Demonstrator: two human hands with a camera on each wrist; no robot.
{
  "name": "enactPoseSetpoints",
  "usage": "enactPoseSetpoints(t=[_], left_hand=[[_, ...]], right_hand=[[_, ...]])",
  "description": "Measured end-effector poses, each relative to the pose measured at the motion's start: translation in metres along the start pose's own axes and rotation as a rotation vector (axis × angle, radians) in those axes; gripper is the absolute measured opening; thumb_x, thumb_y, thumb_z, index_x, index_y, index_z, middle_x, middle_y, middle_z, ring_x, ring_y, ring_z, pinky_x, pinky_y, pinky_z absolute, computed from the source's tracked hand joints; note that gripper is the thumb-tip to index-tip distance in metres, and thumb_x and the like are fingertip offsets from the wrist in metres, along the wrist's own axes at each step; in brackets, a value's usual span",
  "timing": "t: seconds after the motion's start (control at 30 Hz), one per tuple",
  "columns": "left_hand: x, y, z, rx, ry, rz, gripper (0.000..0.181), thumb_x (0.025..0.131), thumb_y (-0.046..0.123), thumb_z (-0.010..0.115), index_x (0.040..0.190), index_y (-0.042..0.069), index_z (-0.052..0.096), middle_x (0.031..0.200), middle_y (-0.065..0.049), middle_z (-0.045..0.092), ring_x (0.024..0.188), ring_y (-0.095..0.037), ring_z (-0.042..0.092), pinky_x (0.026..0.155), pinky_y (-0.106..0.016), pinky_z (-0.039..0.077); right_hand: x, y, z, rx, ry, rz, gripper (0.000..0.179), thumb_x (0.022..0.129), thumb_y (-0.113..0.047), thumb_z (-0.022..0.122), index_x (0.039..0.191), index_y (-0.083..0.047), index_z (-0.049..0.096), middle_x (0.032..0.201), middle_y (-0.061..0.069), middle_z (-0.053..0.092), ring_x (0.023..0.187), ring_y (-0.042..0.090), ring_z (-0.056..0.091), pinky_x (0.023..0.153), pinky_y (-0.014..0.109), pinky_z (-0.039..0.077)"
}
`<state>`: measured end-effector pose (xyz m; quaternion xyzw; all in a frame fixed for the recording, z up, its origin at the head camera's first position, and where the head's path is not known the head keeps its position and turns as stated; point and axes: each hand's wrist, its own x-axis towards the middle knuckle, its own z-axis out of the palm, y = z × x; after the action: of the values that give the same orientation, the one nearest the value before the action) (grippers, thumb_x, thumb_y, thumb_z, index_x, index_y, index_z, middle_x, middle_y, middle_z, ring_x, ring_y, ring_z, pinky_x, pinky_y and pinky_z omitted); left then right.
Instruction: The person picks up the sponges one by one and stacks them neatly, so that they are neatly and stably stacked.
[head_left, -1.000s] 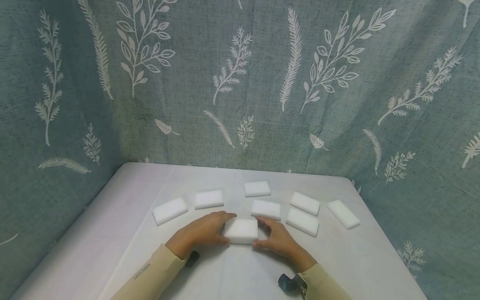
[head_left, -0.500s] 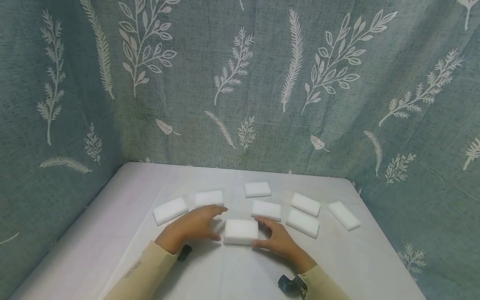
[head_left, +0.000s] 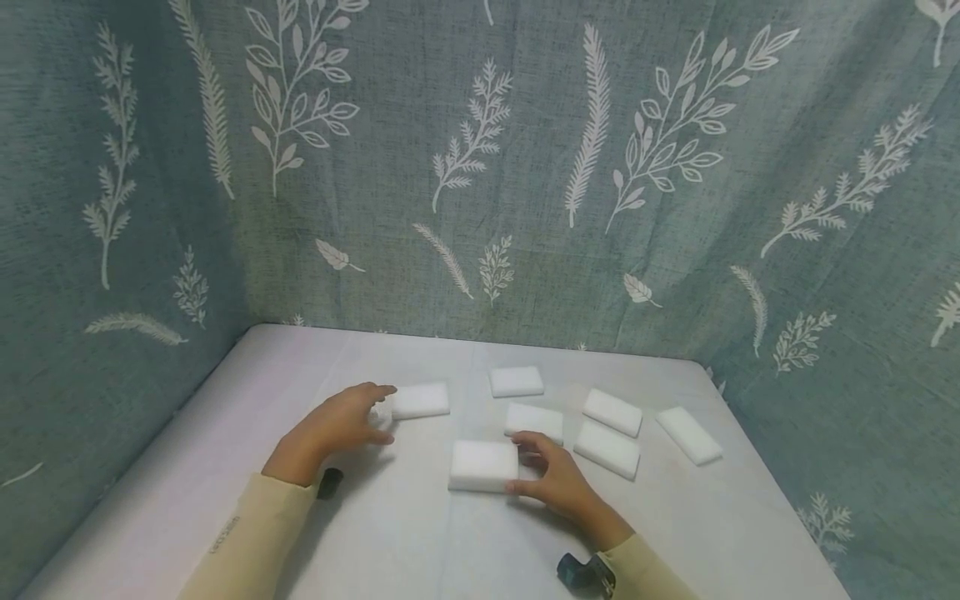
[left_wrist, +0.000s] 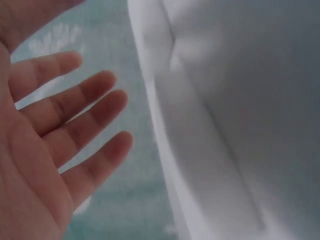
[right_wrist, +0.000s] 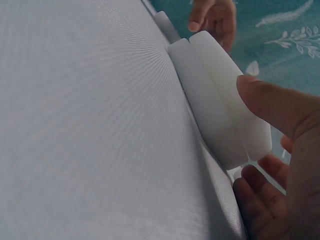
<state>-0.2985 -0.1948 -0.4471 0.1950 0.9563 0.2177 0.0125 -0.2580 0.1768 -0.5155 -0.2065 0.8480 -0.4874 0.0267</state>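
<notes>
Two white block-shaped sponges lie stacked mid-table; the upper sponge (head_left: 483, 462) and the lower sponge (right_wrist: 207, 105) show as separate layers in the right wrist view. My right hand (head_left: 558, 483) holds the stack's right end, its thumb (right_wrist: 260, 97) against the upper one and its fingers round the end. My left hand (head_left: 337, 429) is off to the left, fingers spread in the left wrist view and nothing in the palm (left_wrist: 35, 165). It covers most of a left-hand sponge (head_left: 382, 411); another sponge (head_left: 422, 400) lies just beyond its fingertips.
Behind the stack lie one sponge (head_left: 534, 422) and a farther sponge (head_left: 516, 381). On the right are two sponges close together, the nearer sponge (head_left: 607, 448) and the farther sponge (head_left: 613, 412), plus an angled sponge (head_left: 690, 435). A patterned curtain (head_left: 480, 167) borders the white table (head_left: 420, 533).
My left hand has let go of the stack's left end and moved left and away, to over the leftmost sponge. My right hand has stayed at the stack.
</notes>
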Motion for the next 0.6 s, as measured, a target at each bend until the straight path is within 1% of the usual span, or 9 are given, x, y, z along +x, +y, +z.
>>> enactPoseSetpoints(t=[0.1, 0.23, 0.37, 0.43, 0.5, 0.6], left_hand=[[-0.002, -0.012, -0.008, 0.020, -0.002, -0.059, 0.081, 0.073, 0.031, 0.086, 0.140, 0.004, 0.050, 0.122, -0.017, 0.060, 0.116, -0.036, 0.054, 0.096, -0.055, 0.043], [-0.007, -0.025, -0.017, 0.011, -0.018, -0.157, 0.085, 0.071, 0.032, 0.087, 0.141, 0.004, 0.048, 0.119, -0.018, 0.061, 0.114, -0.037, 0.054, 0.095, -0.057, 0.042], [-0.012, -0.036, -0.020, -0.005, -0.048, -0.249, 0.090, 0.068, 0.035, 0.089, 0.140, 0.000, 0.048, 0.120, -0.022, 0.060, 0.112, -0.038, 0.055, 0.095, -0.058, 0.042], [-0.014, -0.042, -0.020, -0.011, -0.061, -0.273, 0.090, 0.067, 0.035, 0.089, 0.137, -0.003, 0.049, 0.120, -0.023, 0.059, 0.110, -0.038, 0.055, 0.095, -0.057, 0.043], [-0.016, -0.048, -0.020, -0.019, -0.064, -0.270, 0.089, 0.066, 0.035, 0.090, 0.134, -0.006, 0.050, 0.118, -0.025, 0.058, 0.108, -0.039, 0.055, 0.094, -0.057, 0.044], [-0.019, -0.054, -0.021, -0.029, -0.057, -0.253, 0.086, 0.066, 0.032, 0.090, 0.131, -0.009, 0.051, 0.116, -0.026, 0.058, 0.106, -0.040, 0.056, 0.092, -0.056, 0.044]], right_hand=[[0.000, 0.000, 0.000, 0.012, 0.008, 0.014, 0.076, 0.072, -0.037, 0.086, 0.135, -0.011, 0.052, 0.132, 0.004, 0.056, 0.118, 0.024, 0.057, 0.100, 0.037, 0.046], [0.000, 0.000, 0.000, 0.014, 0.012, 0.027, 0.077, 0.072, -0.038, 0.086, 0.135, -0.010, 0.052, 0.132, 0.006, 0.056, 0.118, 0.025, 0.057, 0.099, 0.038, 0.046], [0.000, 0.000, 0.001, 0.015, 0.012, 0.038, 0.078, 0.072, -0.039, 0.086, 0.135, -0.008, 0.051, 0.133, 0.008, 0.056, 0.118, 0.026, 0.057, 0.099, 0.038, 0.046], [0.000, 0.000, 0.001, 0.020, 0.009, 0.038, 0.078, 0.072, -0.037, 0.086, 0.135, -0.007, 0.052, 0.133, 0.010, 0.056, 0.118, 0.027, 0.057, 0.099, 0.038, 0.046], [0.001, 0.001, 0.001, 0.031, 0.002, 0.040, 0.078, 0.072, -0.034, 0.086, 0.136, -0.006, 0.051, 0.133, 0.011, 0.056, 0.117, 0.028, 0.057, 0.099, 0.038, 0.046], [0.001, 0.001, 0.002, 0.053, -0.007, 0.041, 0.077, 0.072, -0.028, 0.087, 0.136, -0.004, 0.051, 0.134, 0.013, 0.055, 0.118, 0.029, 0.057, 0.099, 0.037, 0.046]])
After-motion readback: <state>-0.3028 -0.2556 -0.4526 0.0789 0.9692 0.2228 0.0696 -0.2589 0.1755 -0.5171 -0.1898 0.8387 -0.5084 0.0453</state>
